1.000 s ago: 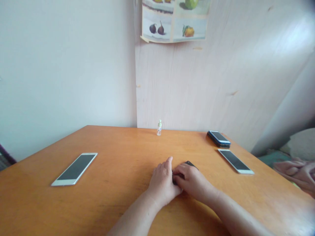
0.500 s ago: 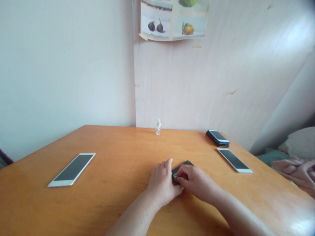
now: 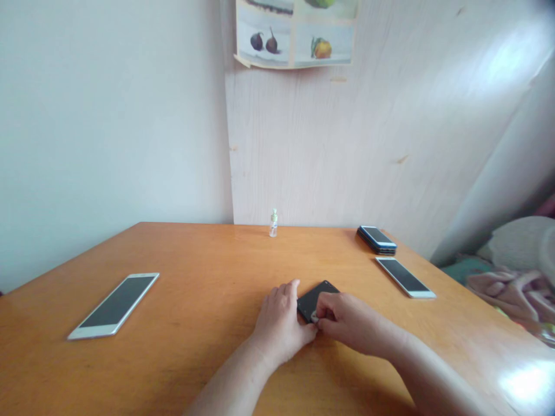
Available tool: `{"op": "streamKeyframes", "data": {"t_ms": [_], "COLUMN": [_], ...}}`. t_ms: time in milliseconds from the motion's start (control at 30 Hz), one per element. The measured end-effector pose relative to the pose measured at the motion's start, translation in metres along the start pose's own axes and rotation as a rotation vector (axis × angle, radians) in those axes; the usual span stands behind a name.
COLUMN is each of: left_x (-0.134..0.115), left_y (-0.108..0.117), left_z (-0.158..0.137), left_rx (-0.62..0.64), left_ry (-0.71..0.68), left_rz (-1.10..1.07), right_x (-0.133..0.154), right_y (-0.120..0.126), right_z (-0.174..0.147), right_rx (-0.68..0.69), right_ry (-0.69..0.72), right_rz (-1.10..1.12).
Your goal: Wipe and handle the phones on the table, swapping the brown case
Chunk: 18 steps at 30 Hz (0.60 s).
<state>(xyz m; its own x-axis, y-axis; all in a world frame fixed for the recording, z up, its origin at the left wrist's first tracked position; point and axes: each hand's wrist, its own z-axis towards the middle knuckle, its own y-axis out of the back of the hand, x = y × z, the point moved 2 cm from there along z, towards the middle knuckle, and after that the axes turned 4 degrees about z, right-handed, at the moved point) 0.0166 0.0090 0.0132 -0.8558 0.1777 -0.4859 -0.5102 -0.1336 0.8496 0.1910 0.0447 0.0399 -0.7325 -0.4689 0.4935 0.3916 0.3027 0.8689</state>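
A black phone [image 3: 307, 304] lies flat on the table, face direction unclear, partly covered by my hands. My left hand [image 3: 280, 318] steadies it, with the fingers along its left side and the thumb at the near edge. With fingers pinched, my right hand [image 3: 347, 319] presses a small whitish wad [image 3: 314, 316] against the phone's near part. Most of that wad is hidden by the fingers, and its material cannot be made out.
On the wooden table [image 3: 191, 248], a white phone [image 3: 115, 305] lies left and another white phone [image 3: 405, 277] lies right. Behind the latter is a stack of phones [image 3: 376, 239]. A small clear bottle [image 3: 273, 224] stands at the back. Crumpled fabric [image 3: 507, 289] lies beyond the right edge.
The view has shifted slightly to the right. My right hand, with the wad, has moved a little right along the black phone's near edge, uncovering more of its surface. My left hand keeps its hold.
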Motion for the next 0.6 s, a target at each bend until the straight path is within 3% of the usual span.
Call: {"op": "streamKeyframes", "data": {"t_ms": [67,233,300,467,533,600], "left_x": [0.0,-0.001,-0.001,0.001,0.001,0.001], "left_y": [0.0,0.001,0.0,-0.002,-0.001,-0.001], "left_z": [0.0,-0.001,0.0,0.0,0.0,0.0], "left_rx": [-0.004,-0.011,-0.017,-0.029,-0.026,-0.019], "left_ry": [-0.012,-0.028,-0.029,-0.023,-0.021,-0.022], "left_rz": [0.002,0.009,0.009,0.019,0.021,0.024], "right_x": [-0.005,-0.033,-0.027,0.006,0.004,-0.009], "right_y": [0.006,0.031,0.026,-0.002,0.001,0.012], "right_z": [0.0,0.004,0.004,-0.001,0.001,0.004], "right_rx": [-0.008,-0.193,-0.18,-0.032,-0.043,-0.131], "right_ry": [-0.044,-0.324,-0.285,-0.028,-0.07,-0.205], "right_rz": [-0.049,-0.257,-0.23,-0.038,-0.057,-0.152]}}
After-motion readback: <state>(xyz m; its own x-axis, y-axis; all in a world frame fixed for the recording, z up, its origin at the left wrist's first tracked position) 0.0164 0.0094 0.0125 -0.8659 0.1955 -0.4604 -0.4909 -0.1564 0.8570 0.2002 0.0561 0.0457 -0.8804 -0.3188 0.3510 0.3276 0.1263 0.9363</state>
